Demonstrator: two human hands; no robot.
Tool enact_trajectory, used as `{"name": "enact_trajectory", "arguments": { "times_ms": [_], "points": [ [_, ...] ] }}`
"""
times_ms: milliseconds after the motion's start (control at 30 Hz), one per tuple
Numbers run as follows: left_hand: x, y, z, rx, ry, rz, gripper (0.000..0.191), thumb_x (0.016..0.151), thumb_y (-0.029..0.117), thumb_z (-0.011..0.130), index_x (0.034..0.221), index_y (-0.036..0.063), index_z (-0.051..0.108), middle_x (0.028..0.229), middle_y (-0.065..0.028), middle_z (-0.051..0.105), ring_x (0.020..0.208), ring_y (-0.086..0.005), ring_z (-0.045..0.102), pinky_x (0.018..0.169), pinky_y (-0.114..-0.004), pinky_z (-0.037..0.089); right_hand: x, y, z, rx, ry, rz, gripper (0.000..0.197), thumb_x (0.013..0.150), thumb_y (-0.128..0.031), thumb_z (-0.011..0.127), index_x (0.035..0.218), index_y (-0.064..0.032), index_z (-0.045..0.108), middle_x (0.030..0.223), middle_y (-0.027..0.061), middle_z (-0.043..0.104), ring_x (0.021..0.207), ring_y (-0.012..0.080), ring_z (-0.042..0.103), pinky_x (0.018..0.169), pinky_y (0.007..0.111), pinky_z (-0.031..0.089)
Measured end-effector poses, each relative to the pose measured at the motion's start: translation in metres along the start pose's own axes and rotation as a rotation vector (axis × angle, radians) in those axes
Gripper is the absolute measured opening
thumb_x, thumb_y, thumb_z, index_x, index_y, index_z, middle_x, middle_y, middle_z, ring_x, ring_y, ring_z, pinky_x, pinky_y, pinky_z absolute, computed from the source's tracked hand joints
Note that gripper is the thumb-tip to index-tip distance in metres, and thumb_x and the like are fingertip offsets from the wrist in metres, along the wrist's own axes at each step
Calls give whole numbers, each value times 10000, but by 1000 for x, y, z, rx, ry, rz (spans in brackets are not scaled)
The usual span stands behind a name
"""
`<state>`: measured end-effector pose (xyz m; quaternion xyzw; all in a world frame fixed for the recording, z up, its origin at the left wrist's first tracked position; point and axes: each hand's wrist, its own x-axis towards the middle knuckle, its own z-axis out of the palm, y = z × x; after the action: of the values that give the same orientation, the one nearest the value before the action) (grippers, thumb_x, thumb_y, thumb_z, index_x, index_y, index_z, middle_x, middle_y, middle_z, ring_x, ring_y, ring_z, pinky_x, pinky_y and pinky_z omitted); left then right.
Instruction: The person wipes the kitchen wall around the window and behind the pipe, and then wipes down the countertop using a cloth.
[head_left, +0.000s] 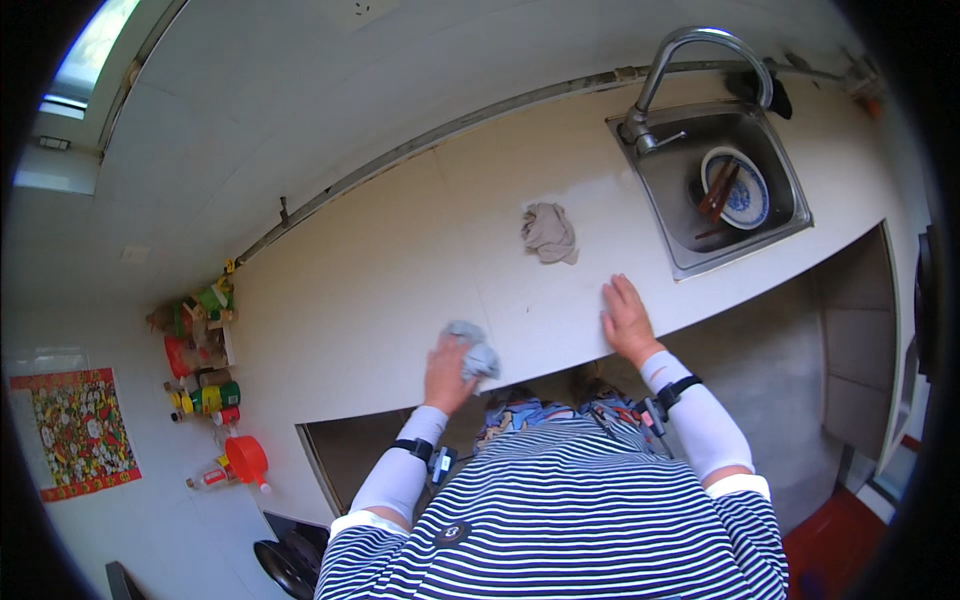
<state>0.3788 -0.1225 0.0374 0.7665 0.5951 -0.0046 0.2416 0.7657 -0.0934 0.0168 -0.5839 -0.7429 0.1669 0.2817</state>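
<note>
My left hand (448, 375) presses a crumpled light blue-grey cloth (480, 360) against the white countertop (360, 300), close to its front edge. Flat on the counter near the same edge, farther right, rests my right hand (628, 319), which holds nothing. Beyond and between the hands lies a bunched beige cloth (550, 232), touched by neither. A small dark speck (527, 309) shows on the surface between my hands.
A steel sink (675, 232) with a tall curved faucet (667, 52) is at the right, holding a blue-and-white bowl (750, 206) and brown wooden utensils (721, 187). Bottles (214, 397) and a red funnel-like vessel (246, 459) crowd the left end. Dark pans (289, 562) are lower left.
</note>
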Motion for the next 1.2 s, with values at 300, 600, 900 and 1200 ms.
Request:
{"name": "enact_trajectory", "arguments": {
  "times_ms": [300, 600, 900, 1200],
  "points": [
    [171, -20, -35, -112, 346, -224, 690, 818, 345, 737, 1356, 15, 458, 1500, -223, 379, 1415, -437, 279, 1140, -517, 271, 4, 36, -20, -17, -50, -172, 449, 760, -33, 630, 1199, 40, 575, 1294, 208, 551, 1254, 385, 513, 1079, 434, 431],
    [334, 19, -65, 19, 285, -170, 767, 832, 436, 714, 1406, 28, 410, 1529, -211, 323, 1439, -439, 228, 1128, -548, 284, 6, 37, -24, 23, -81, -134, 460, 742, -32, 643, 1194, 41, 600, 1283, 200, 575, 1251, 374, 528, 1063, 420, 451],
    [421, 59, -73, 66, 345, 13, 716, 832, 432, 709, 1377, 42, 460, 1474, -195, 411, 1411, -426, 285, 1116, -550, 297, 12, 34, -28, 3, -144, -93, 451, 767, -42, 648, 1211, 28, 602, 1326, 177, 554, 1281, 344, 509, 1068, 402, 443],
    [460, 178, -54, 106, 164, 332, 680, 812, 428, 711, 1320, 22, 511, 1421, -190, 470, 1377, -414, 340, 1094, -533, 333, 13, 31, -30, -28, -154, -72, 445, 773, -52, 637, 1210, 22, 604, 1315, 173, 563, 1281, 329, 512, 1069, 397, 441]
  ]
}}
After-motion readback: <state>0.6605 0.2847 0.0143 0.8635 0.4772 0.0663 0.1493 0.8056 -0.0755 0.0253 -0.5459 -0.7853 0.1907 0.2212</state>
